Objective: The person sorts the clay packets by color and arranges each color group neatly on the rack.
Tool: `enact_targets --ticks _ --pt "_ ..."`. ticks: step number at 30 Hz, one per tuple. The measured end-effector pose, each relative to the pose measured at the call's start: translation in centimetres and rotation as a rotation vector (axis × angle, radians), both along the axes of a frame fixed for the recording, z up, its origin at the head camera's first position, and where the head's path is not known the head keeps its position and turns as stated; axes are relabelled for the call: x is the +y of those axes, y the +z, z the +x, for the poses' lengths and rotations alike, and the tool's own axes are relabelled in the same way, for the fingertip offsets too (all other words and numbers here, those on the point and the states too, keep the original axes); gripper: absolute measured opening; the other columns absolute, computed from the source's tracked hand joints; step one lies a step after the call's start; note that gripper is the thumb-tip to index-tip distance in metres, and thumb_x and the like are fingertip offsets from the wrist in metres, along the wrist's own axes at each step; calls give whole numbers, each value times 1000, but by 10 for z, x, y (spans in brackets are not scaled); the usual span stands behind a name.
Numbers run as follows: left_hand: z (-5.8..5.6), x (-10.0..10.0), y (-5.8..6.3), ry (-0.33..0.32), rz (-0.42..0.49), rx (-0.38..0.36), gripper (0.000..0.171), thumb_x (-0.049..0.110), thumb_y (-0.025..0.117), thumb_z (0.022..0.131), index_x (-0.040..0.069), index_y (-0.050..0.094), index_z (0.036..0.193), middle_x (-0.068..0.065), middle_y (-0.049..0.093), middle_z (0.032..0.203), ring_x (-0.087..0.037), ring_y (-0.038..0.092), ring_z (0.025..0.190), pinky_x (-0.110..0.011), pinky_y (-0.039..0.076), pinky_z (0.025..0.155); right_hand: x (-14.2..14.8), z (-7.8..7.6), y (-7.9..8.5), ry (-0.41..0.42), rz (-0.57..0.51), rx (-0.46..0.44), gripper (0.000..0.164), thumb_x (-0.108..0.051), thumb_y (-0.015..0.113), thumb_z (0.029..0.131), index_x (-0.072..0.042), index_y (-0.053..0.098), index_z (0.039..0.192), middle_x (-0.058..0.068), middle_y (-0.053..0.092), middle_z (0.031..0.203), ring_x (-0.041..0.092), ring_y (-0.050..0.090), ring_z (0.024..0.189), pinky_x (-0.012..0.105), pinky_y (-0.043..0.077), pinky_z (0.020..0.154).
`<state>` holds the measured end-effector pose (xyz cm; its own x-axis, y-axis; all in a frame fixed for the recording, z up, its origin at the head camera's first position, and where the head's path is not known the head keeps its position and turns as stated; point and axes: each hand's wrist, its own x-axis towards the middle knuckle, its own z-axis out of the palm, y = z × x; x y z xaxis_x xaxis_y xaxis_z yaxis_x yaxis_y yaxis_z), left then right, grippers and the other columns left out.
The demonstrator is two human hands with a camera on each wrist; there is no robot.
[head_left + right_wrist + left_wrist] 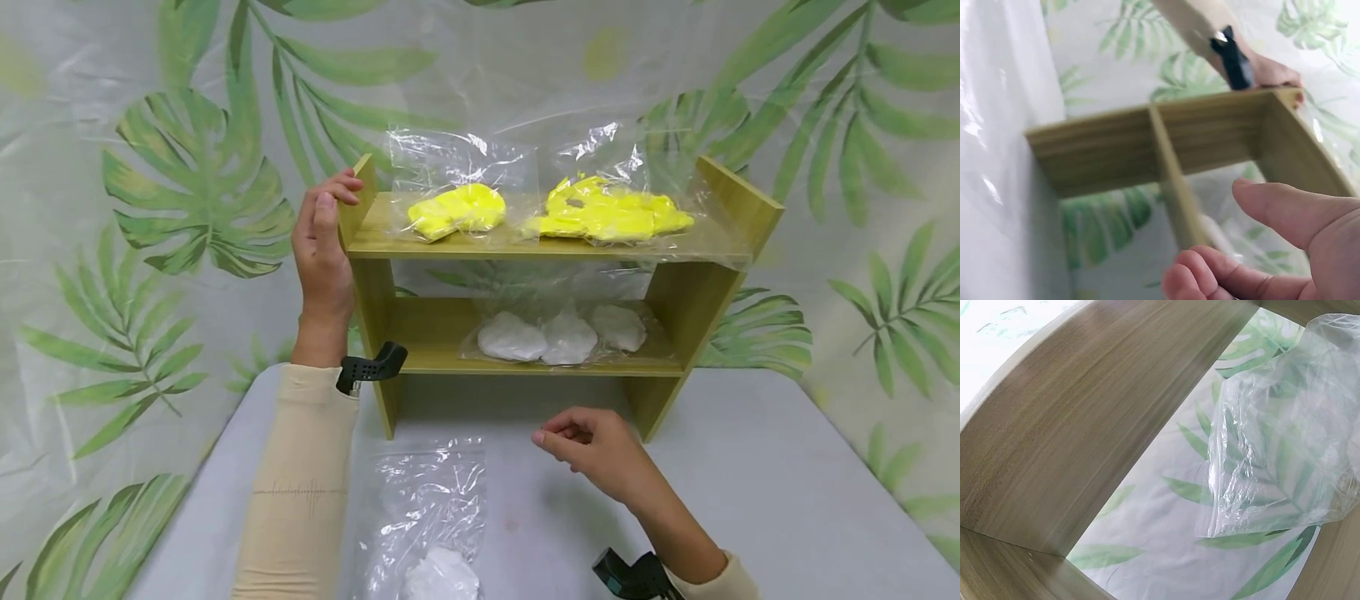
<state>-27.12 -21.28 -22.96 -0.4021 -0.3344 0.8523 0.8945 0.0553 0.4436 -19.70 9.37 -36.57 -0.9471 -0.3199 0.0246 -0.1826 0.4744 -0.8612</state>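
Note:
My left hand (324, 242) grips the upper left side panel of a small two-tier wooden shelf (517, 372), its fingers bent over the edge. Over the table in front of the shelf hovers my right hand (600, 450), thumb apart from loosely curled fingers, holding nothing. Below and left of it lies a clear zip bag (427, 500) with a white lump (442, 575) inside, cut off by the frame's bottom. On the lower tier sits a clear bag of white lumps (570, 337). Two bags of yellow material (611, 212) stand on the top tier.
The shelf stands on a pale table (772, 467). Behind it hangs a leaf-patterned sheet (90, 83). A clear plastic bag (1260, 462) fills the right of the left wrist view, beside the wooden side panel (1085, 412).

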Motion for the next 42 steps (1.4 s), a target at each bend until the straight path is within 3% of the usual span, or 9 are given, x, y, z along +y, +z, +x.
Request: enact_targets --ticks 9,16,28,35,42 --pt "0 1 1 -15 8 -2 27 5 34 96 2 58 84 -3 63 102 -30 50 123 -33 30 113 -10 11 -36 90 -46 -89 31 -35 74 84 -6 69 93 3 68 80 20 63 67 35 57 62" --pt "1 0 1 -3 5 -10 28 5 34 96 5 59 85 -3 64 103 -29 50 124 -32 29 113 -21 20 -53 167 -42 -111 27 -35 71 86 -9 69 93 3 67 82 19 63 70 27 54 61" --pt "1 -1 -1 -3 6 -18 27 6 34 96 3 58 84 -1 64 100 -28 51 123 -32 30 112 -43 41 -82 276 -43 -193 36 -29 79 77 -2 66 97 -2 64 81 13 63 72 21 52 63" --pt "2 -1 0 -7 11 -24 27 6 34 96 6 59 84 -1 64 101 -28 51 124 -32 30 112 -50 53 -93 294 -7 -246 31 -28 79 77 -6 65 94 -3 64 80 13 61 73 24 52 67" --pt "2 -1 1 -7 11 -20 27 6 35 96 5 58 84 -2 63 101 -29 50 123 -33 30 112 -58 62 -106 262 -13 -326 30 -25 80 74 -8 63 92 1 62 78 16 59 70 27 51 64"
